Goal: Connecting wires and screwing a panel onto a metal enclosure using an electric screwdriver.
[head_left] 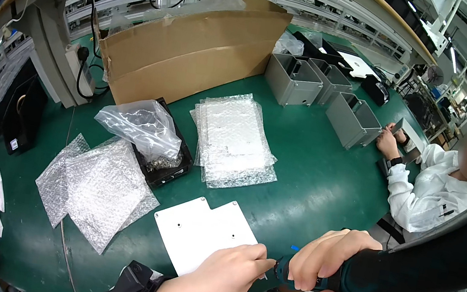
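My right hand [328, 262] is wrapped round a dark, cylindrical power screwdriver [282, 270], its front end pointing left. At that front end my left hand [232, 271] is closed in a pinch; whatever sits between the fingertips is too small to make out. Beneath and beyond the left hand lies a flat white plate [201, 232] with a notched far edge and small holes. A black tray [171, 176] of small metal parts stands past the plate, partly covered by a clear plastic bag [142, 125].
Bubble-wrap sheets [102, 186] lie left, and wrapped flat panels [232, 136] are stacked mid-table. Behind stands a large cardboard box [194, 48]. Grey housings [295, 82] are at the back right. A co-worker [435, 184] handles a part at the right edge.
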`<state>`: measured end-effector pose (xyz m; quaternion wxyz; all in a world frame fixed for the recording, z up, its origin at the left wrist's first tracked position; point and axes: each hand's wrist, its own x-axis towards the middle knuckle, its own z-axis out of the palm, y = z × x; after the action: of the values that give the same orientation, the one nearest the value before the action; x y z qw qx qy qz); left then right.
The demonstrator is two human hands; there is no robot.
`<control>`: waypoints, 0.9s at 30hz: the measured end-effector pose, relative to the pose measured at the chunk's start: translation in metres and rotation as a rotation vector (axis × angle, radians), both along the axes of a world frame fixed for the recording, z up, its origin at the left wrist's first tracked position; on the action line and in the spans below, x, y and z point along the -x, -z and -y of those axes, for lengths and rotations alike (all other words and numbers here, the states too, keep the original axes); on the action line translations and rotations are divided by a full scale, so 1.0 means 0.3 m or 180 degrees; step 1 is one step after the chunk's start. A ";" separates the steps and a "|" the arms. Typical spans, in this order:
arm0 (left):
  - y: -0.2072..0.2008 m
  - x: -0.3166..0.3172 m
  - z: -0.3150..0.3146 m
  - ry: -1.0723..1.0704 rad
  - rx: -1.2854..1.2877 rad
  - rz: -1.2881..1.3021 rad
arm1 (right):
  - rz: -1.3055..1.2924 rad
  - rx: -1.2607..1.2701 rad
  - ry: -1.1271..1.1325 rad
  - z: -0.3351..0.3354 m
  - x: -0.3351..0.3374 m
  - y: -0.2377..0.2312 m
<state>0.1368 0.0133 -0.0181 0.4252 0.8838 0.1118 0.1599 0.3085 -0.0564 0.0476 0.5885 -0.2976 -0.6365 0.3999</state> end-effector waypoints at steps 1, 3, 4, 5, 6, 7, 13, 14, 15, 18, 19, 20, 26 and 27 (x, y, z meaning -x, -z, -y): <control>0.005 0.000 0.004 0.0004 -0.0001 0.0008 | -0.0030 0.0025 0.0017 0.006 0.005 0.001; 0.017 0.002 0.009 -0.0016 -0.0057 0.0054 | -0.0053 0.0043 0.0031 0.007 0.013 0.003; 0.017 0.002 0.011 -0.0010 -0.0055 0.0063 | -0.0109 0.0043 0.0017 0.003 0.016 0.009; 0.016 0.003 0.012 -0.0017 -0.0038 0.0041 | -0.0165 0.0043 0.0003 0.000 0.020 0.011; 0.016 0.002 0.012 -0.0024 -0.0021 0.0018 | -0.0156 0.0044 0.0008 0.003 0.027 0.014; 0.015 0.004 0.013 -0.0030 -0.0018 0.0020 | -0.0301 0.0041 0.0135 0.008 0.037 0.019; 0.011 0.006 0.012 -0.0008 0.0007 -0.0007 | -0.0362 0.0023 0.0188 0.003 0.030 0.015; 0.009 0.007 0.013 -0.0024 -0.0016 -0.0020 | -0.0304 -0.0022 0.0146 -0.001 0.028 0.017; 0.006 0.009 0.013 -0.0042 -0.0038 -0.0034 | -0.0307 -0.0015 0.0143 -0.005 0.026 0.019; -0.008 0.012 0.007 -0.0024 0.0009 -0.0090 | -0.0211 -0.0097 0.0049 -0.009 0.027 0.022; -0.007 0.010 0.007 -0.0019 0.0017 -0.0083 | -0.0176 -0.0105 0.0076 -0.007 0.028 0.019; -0.005 0.006 0.008 -0.0042 0.0035 -0.0037 | -0.0140 -0.0112 0.0104 -0.005 0.028 0.017; -0.004 0.009 0.001 0.0000 0.0128 -0.0025 | -0.0749 -0.0069 0.0353 0.003 0.074 0.032; -0.008 0.011 0.001 0.0034 0.0166 -0.0096 | -0.0751 -0.0063 0.0348 0.001 0.075 0.034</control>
<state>0.1334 0.0129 -0.0157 0.4472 0.8753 0.1176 0.1413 0.2860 -0.0567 0.0374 0.6831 -0.2769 -0.5497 0.3931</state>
